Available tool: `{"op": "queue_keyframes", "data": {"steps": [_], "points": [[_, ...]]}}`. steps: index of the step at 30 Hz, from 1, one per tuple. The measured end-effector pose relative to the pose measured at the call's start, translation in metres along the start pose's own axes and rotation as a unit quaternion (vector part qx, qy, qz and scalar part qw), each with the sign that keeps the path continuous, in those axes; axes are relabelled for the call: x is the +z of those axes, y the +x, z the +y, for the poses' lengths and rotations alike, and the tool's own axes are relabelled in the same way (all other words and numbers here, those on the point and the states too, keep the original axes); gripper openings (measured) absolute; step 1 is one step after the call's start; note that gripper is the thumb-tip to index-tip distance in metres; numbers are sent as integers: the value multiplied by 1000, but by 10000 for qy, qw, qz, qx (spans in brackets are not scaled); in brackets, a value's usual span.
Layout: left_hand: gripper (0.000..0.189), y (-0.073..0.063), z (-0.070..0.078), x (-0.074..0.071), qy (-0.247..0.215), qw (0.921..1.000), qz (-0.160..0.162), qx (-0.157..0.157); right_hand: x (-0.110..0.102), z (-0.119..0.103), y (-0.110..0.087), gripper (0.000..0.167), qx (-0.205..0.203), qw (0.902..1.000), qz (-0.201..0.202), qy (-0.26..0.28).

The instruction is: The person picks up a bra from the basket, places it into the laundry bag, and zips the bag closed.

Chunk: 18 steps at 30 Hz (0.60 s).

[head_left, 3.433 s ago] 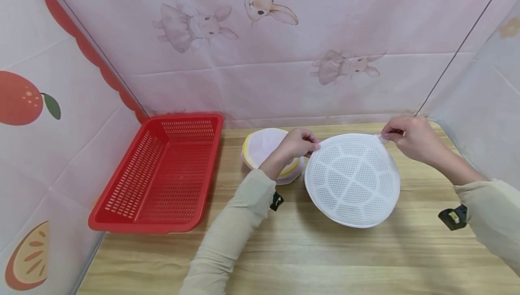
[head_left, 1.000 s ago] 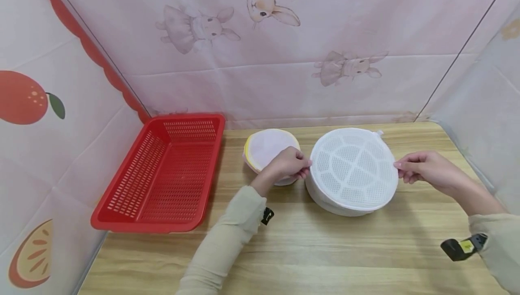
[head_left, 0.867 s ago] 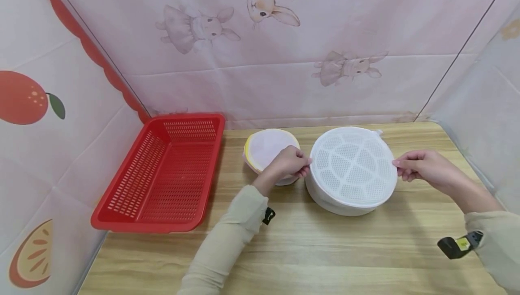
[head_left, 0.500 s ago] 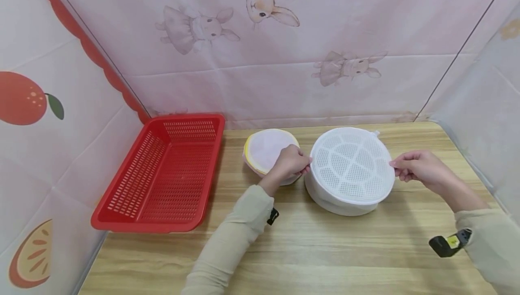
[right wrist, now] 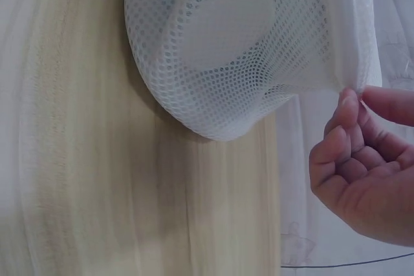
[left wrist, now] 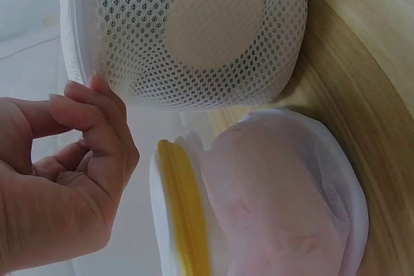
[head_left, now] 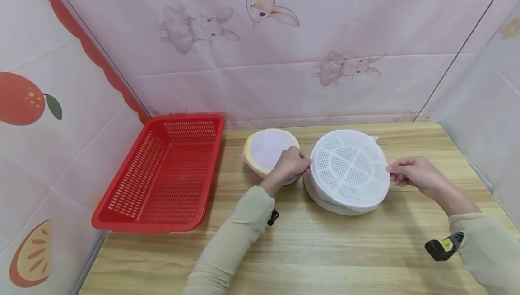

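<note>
A white round mesh laundry bag (head_left: pixel 350 168) stands like a low drum on the table, its gridded top facing up and tilted slightly. My left hand (head_left: pixel 291 166) pinches the left side of its top rim between thumb and fingers. Opposite, my right hand (head_left: pixel 412 175) pinches the right side of the rim; in the right wrist view the thumb and index finger meet on the edge band. A small tab (head_left: pixel 374 138) sticks out at the back right of the rim. Through the mesh side (left wrist: pixel 194 37) a pale round patch shows. Whether anything is inside cannot be told.
A smaller pale bag with yellow trim (head_left: pixel 271 148) sits left of the mesh bag, partly behind my left hand; its pale pink bulk (left wrist: pixel 272 205) shows in the left wrist view. A red slotted basket (head_left: pixel 178 173) stands farther left. A printed cloth wall (head_left: pixel 284 91) rises behind the table.
The mesh bag hung tilted, my right hand at its back tab; now it stands drum-like. Over the last second my right hand and the right rim have shifted left. My left hand barely moved.
</note>
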<state>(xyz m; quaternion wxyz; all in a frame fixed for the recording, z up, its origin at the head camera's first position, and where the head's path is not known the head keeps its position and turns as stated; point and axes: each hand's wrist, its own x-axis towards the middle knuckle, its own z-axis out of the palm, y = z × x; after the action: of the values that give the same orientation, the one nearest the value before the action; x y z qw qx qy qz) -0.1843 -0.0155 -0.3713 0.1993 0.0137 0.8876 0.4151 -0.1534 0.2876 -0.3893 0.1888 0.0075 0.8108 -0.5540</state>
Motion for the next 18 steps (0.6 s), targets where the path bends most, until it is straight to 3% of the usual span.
{"op": "queue_keyframes", "data": {"steps": [11, 18], "points": [[25, -7, 2, -8, -340, 9994, -49, -27, -6, -14, -8, 17, -136, 9997, 28, -218], [22, -14, -6, -17, -477, 9985, -58, 253, -6, -21, -13, 22, -471, 9956, 543, -604]]}}
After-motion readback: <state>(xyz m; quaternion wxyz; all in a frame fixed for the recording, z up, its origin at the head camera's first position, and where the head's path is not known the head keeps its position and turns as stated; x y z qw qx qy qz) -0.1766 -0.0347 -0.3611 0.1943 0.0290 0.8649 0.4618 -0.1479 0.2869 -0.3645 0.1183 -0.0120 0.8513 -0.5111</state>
